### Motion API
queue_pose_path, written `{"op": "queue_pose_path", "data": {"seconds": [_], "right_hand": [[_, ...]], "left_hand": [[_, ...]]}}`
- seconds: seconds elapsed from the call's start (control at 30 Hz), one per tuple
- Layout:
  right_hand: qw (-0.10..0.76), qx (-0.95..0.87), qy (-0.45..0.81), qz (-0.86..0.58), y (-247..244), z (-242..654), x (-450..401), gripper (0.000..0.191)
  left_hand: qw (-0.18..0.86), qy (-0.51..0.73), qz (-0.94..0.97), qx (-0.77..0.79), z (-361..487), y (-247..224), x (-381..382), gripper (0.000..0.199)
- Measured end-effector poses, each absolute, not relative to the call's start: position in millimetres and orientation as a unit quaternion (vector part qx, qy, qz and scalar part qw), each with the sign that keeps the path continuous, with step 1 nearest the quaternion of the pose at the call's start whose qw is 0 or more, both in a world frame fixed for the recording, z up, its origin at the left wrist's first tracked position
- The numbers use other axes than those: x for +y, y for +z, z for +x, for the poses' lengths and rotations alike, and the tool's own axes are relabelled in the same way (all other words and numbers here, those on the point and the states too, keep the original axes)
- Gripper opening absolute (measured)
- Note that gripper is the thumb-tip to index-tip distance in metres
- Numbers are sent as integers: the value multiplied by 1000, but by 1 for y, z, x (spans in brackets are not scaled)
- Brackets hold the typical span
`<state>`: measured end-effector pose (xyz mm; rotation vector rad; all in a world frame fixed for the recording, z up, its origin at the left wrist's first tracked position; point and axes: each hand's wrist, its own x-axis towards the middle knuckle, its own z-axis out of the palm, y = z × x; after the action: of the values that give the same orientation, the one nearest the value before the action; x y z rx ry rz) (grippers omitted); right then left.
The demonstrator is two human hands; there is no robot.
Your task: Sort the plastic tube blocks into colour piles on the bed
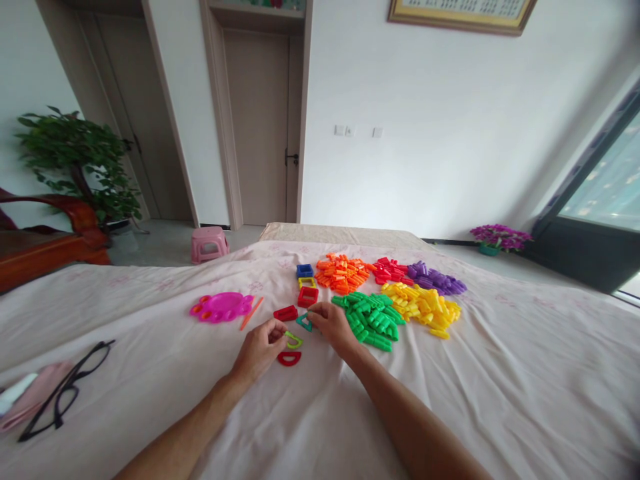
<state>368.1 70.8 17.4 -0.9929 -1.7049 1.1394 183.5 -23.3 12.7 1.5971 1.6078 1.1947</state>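
Observation:
My left hand is closed in a pinch at the edge of a yellow-green half-round frame. Between the thumb and fingers of my right hand is a teal triangle frame, low over the cloth. Just below the yellow-green piece lies a red half-round frame. Beyond my fingers are a flat red frame piece and a stack of red square frames. A yellow square frame and blue square frames continue that row away from me.
Piles of orange, red, purple, yellow and green plastic pieces spread to the right. Leftward lie a magenta palette, an orange stick and black glasses. A pink stool stands beyond the cloth-covered surface.

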Motion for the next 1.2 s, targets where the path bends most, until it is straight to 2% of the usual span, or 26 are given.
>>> {"op": "queue_pose_path", "data": {"seconds": [0.1,0.17,0.23,0.33,0.43,0.57,0.73,0.83,1.03,1.2], "right_hand": [[412,-731,328,-435,23,377,74,18],[399,-761,233,-456,29,382,72,22],[356,-794,158,-467,33,386,69,26],[276,-832,98,-471,34,389,64,30],[239,-856,91,-450,32,388,62,29],[243,-875,102,-405,30,386,61,38],[257,-887,112,-367,29,385,59,52],[242,-897,107,-355,30,386,57,49],[211,-902,83,-368,36,379,52,37],[230,-884,84,-397,34,376,52,32]], "left_hand": [[251,435,612,611,182,15,-25,16],[191,436,621,623,179,16,-23,14],[117,435,625,638,174,15,-20,13],[46,416,631,654,165,14,-13,24],[41,376,649,660,157,13,-3,37],[74,338,668,659,151,16,12,47],[126,328,702,619,150,20,26,32],[124,339,699,618,153,19,29,26],[121,356,689,619,159,11,34,27],[95,376,683,619,167,14,27,37]]}}
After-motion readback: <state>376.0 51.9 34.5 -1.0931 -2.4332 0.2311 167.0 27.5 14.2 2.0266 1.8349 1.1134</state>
